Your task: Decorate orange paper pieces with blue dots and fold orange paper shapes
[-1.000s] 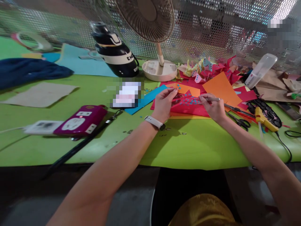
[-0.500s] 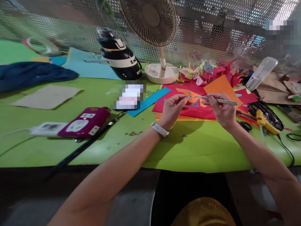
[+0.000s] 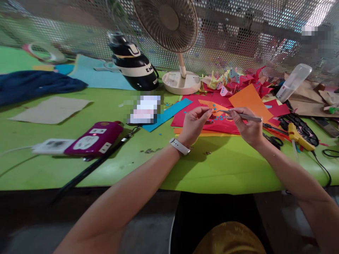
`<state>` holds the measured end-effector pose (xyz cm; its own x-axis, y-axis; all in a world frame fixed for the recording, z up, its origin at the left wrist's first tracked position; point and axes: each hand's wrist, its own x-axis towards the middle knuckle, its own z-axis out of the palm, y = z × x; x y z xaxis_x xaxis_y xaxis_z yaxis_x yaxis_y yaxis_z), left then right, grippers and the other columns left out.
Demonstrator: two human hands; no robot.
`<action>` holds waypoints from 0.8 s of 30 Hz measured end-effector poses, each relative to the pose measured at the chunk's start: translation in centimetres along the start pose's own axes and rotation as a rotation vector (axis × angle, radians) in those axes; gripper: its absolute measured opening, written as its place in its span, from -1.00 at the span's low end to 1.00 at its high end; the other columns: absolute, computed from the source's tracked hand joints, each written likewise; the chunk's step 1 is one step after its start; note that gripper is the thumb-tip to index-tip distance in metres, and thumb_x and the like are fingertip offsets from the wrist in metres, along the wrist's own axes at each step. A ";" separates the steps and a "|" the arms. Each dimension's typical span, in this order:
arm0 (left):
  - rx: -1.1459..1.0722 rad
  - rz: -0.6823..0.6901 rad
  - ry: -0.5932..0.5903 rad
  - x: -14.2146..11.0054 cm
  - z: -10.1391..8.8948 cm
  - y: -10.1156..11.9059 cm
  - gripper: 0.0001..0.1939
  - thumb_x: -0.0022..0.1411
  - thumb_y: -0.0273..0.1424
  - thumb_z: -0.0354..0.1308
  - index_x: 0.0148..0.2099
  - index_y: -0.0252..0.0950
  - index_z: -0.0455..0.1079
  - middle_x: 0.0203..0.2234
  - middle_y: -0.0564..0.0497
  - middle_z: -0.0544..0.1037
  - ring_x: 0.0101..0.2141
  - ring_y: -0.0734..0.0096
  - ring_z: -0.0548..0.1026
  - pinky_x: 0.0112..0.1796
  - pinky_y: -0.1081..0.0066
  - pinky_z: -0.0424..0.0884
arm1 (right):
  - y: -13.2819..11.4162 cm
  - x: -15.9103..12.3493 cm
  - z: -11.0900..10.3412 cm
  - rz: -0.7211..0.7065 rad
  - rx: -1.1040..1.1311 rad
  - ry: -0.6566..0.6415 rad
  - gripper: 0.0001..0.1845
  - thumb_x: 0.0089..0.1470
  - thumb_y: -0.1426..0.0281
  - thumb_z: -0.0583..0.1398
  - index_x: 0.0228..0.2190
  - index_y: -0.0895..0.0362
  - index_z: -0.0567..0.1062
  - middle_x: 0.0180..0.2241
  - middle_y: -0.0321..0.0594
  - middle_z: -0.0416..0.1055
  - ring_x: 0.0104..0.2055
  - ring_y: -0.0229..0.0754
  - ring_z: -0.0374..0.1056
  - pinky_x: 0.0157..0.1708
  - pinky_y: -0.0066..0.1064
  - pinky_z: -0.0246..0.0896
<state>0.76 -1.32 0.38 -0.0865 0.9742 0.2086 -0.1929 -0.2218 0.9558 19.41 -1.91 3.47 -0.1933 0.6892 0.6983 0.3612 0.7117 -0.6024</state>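
My left hand [image 3: 194,123], with a white watch on the wrist, is raised above a stack of red paper [image 3: 185,118] dotted with small blue bits. Its thumb and fingers pinch together on something too small to name. My right hand [image 3: 245,125] grips thin metal tweezers [image 3: 242,115] whose tip points left toward the left fingertips. An orange sheet [image 3: 250,100] lies just behind both hands.
A desk fan [image 3: 173,42] and a black bottle [image 3: 132,65] stand at the back. A purple power strip [image 3: 92,139] lies left on the green table [image 3: 212,165]. A yellow glue gun [image 3: 298,135], scissors [image 3: 274,141] and folded paper scraps [image 3: 230,83] sit right.
Both hands have lifted off the red paper. The tweezers' tip has come up and now points at the left fingertips.
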 end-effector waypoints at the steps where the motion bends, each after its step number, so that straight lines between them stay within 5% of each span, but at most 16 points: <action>1: -0.001 -0.003 -0.003 0.0 0.0 0.0 -0.62 0.03 -0.12 0.38 -0.24 -0.31 0.51 -0.37 -0.01 0.62 -0.36 0.41 0.58 -0.34 0.43 0.54 | 0.0 0.0 0.0 -0.002 -0.021 -0.007 -0.71 0.25 0.15 0.17 -0.26 0.09 0.56 -0.36 -0.26 0.60 -0.34 -0.23 0.57 -0.36 -0.42 0.46; 24: -0.054 -0.056 -0.034 -0.3 0.2 0.7 -0.57 -0.05 -0.09 0.43 -0.26 -0.29 0.47 -0.38 0.00 0.63 -0.41 0.40 0.61 -0.32 0.41 0.55 | -0.1 0.0 -0.3 -0.100 -0.143 -0.040 -0.74 0.27 0.22 0.15 -0.27 0.09 0.57 -0.35 -0.24 0.62 -0.37 -0.25 0.54 -0.36 -0.44 0.40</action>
<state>0.84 -1.72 0.99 -0.0407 0.9858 0.1629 -0.2493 -0.1679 0.9538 19.66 -1.98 3.68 -0.2701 0.6231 0.7341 0.4639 0.7523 -0.4678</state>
